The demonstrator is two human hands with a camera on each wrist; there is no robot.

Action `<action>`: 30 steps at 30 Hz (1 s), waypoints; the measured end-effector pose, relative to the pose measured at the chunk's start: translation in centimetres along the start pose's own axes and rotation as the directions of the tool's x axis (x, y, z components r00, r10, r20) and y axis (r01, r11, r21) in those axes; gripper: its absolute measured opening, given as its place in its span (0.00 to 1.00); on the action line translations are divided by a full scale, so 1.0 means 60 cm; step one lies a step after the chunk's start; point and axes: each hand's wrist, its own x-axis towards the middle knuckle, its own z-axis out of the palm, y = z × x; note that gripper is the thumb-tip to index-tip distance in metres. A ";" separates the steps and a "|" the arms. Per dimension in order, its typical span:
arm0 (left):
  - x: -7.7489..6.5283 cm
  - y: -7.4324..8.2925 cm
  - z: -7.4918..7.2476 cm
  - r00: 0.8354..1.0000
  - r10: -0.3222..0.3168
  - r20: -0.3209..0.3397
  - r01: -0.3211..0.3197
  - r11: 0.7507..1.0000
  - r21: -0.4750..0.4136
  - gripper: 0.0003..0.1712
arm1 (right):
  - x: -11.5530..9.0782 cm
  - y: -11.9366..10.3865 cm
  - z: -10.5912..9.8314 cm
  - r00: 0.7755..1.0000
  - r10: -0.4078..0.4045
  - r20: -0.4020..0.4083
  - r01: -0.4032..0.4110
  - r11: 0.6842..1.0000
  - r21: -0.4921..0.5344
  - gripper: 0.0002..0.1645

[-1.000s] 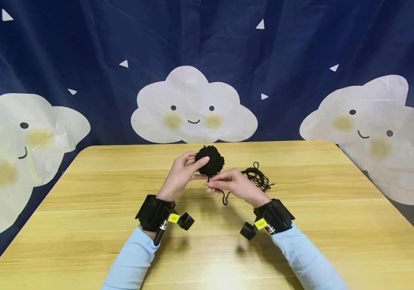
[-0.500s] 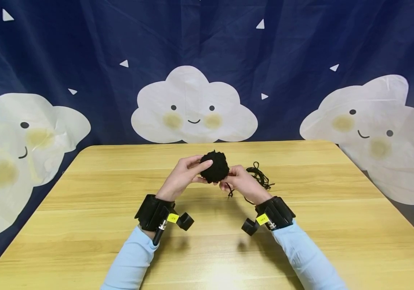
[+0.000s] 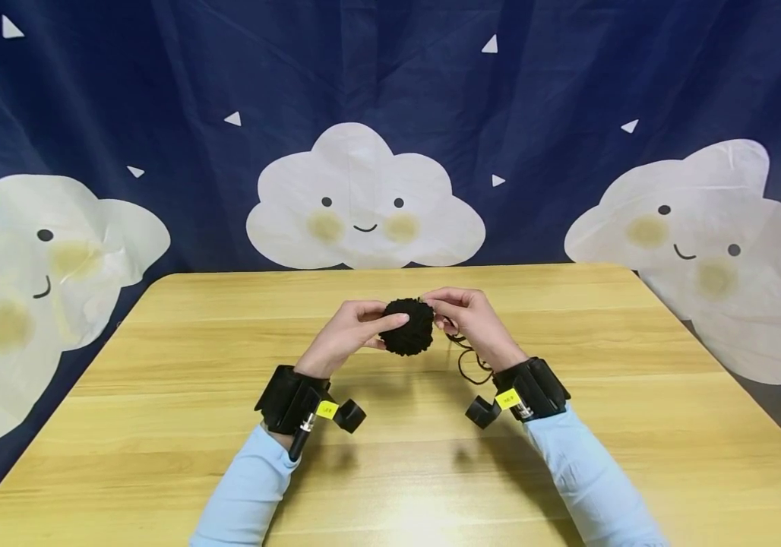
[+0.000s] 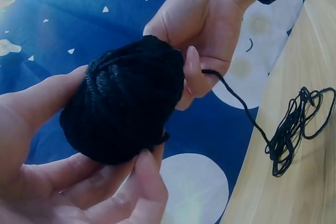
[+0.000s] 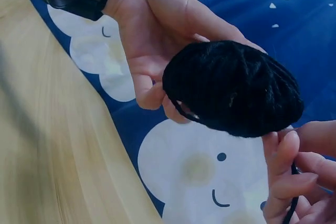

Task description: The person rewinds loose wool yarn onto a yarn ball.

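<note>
A black ball of yarn [image 3: 408, 327], with wound strands showing in both wrist views, is held above the table. My left hand [image 3: 343, 334] grips it from the left, thumb across the near face and fingers behind. At the ball's upper right edge, my right hand [image 3: 475, 323] pinches the yarn strand between thumb and fingers. In the left wrist view, that strand [image 4: 239, 97] runs from the right hand down to a loose tangle of yarn [image 4: 289, 135] on the table. The right hand partly hides the tangle in the head view.
The light wooden table [image 3: 158, 425] spreads under both hands. Behind its far edge hangs a dark blue curtain [image 3: 431, 76] with white smiling clouds. Each wrist wears a black band with a small camera block.
My right hand has moved from below the ball, round its right side, up to its upper right edge, taking the strand along. The ball has shifted slightly right and down in my left hand.
</note>
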 end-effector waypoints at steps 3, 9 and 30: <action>0.001 0.000 0.000 0.999 0.002 0.033 -0.003 0.999 0.035 0.20 | -0.001 -0.002 0.001 1.000 -0.017 -0.016 0.017 1.000 -0.005 0.15; 0.002 0.000 0.000 0.995 -0.015 0.103 0.006 0.996 0.086 0.18 | -0.001 -0.006 0.006 0.998 -0.048 -0.035 0.047 0.999 -0.021 0.13; 0.033 -0.051 -0.012 0.984 0.093 -0.153 -0.126 0.966 -0.224 0.31 | -0.022 -0.020 0.039 0.996 -0.089 0.011 0.089 0.995 -0.041 0.13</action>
